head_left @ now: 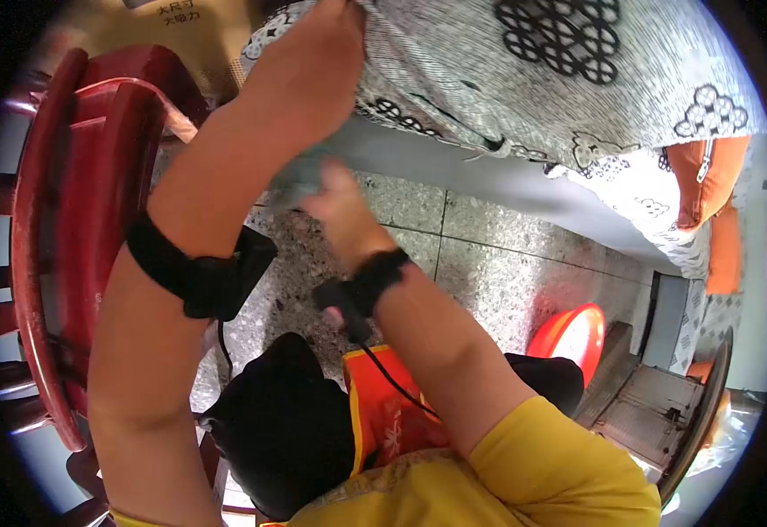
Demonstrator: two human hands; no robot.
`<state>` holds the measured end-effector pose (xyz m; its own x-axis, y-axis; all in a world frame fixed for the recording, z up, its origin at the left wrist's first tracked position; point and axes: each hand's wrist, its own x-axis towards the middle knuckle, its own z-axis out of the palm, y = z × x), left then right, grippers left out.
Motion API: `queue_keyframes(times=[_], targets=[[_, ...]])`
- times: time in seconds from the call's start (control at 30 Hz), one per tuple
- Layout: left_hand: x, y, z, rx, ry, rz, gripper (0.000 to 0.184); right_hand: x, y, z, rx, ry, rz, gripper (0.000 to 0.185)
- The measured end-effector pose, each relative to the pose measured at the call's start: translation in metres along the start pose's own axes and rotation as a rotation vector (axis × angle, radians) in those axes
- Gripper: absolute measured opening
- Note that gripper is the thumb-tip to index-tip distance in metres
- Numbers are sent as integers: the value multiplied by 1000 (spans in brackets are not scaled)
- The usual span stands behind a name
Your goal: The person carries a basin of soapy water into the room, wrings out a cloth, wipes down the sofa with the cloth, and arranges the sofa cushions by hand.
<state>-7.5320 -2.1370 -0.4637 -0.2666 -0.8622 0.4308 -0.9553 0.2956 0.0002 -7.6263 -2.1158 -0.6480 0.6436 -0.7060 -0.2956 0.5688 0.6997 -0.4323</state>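
My left hand [339, 31] was at the near left edge of the patterned cloth [453, 66], its fingers out of sight, so I can't tell whether they pinched it. The cloth lay above the grey side panel [489, 180]. My right hand [341, 211] was below, over the floor [480, 272], two blurred fingers spread apart near a greenish blur; whether they held anything, I can't tell. The red chair [76, 228] stood left, the red basin [581, 338] right.

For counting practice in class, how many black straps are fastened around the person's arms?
2. One strap is around the left forearm; the other strap is around the right wrist. Any under the yellow sleeves would be hidden.
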Motion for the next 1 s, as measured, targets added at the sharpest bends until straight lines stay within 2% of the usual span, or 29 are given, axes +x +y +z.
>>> queue_keyframes(times=[0.03,0.07,0.1,0.13,0.17,0.2,0.27,0.3,0.33,0.37,0.4,0.43,0.5,0.57,0.6,0.67,0.7,0.73,0.77,0.8,0.83,0.9,0.97,1.0], targets=[[1,2,-22,-300,-112,-91,60,-29,-19,-21,-124,-218,-77,35],[3,3,-24,-456,-168,-138,54,-37,-26,-46,82,-334,-75,36],[5,4,-27,-607,-218,-193,48,-51,-43,-80,182,-123,-71,38],[7,4,-14,-656,-79,-215,44,-65,-60,-115,275,89,-85,40],[6,2,-2,-700,60,-233,40,-85,-81,-120,112,339,-207,42],[1,-1,9,-587,203,-74,38,-85,-87,-137,108,344,-200,42],[1,-1,10,-578,191,-96,38,-76,-92,-182,-105,275,-148,51],[2,0,10,-567,178,-111,38,-67,-82,-160,-152,-77,-19,56],[2,1,11,-574,175,-108,38,-39,-55,-157,-185,-209,-113,52],[3,2,12,-597,174,-142,37,-29,-37,-106,-244,370,83,46],[2,3,14,-620,175,-181,37,-19,-19,-30,-312,497,158,43],[1,4,13,-628,167,-189,37,5,6,-27,-327,315,206,38],[0,3,8,-619,147,-156,36,44,45,-2,-448,-110,-411,32],[-5,0,9,-533,131,-123,35,72,38,15,104,95,-29,32],[-5,0,9,-445,118,-67,35,83,34,-7,-420,-57,-256,33],[-1,0,10,-416,123,-53,34,61,10,-4,-432,-200,-141,31],[-1,-2,13,-380,124,-52,34,18,-9,7,87,-173,206,29],[0,-3,15,-377,137,-62,34,-16,-13,11,-130,113,185,31],[0,-2,18,-368,238,-31,34,-48,-18,12,-348,401,157,32],[-1,-2,22,-358,335,-6,34,-77,-28,-11,-352,364,138,36],[-3,-3,22,-360,337,-25,34,-106,-46,-26,-377,353,94,37],[-4,-8,16,-361,216,46,34,-152,-91,-26,-92,225,-66,35],[-6,-9,5,-359,132,28,32,-155,-107,7,-467,524,-536,31],[-6,-8,0,-360,54,18,31,-149,-104,28,-600,622,-549,31]])
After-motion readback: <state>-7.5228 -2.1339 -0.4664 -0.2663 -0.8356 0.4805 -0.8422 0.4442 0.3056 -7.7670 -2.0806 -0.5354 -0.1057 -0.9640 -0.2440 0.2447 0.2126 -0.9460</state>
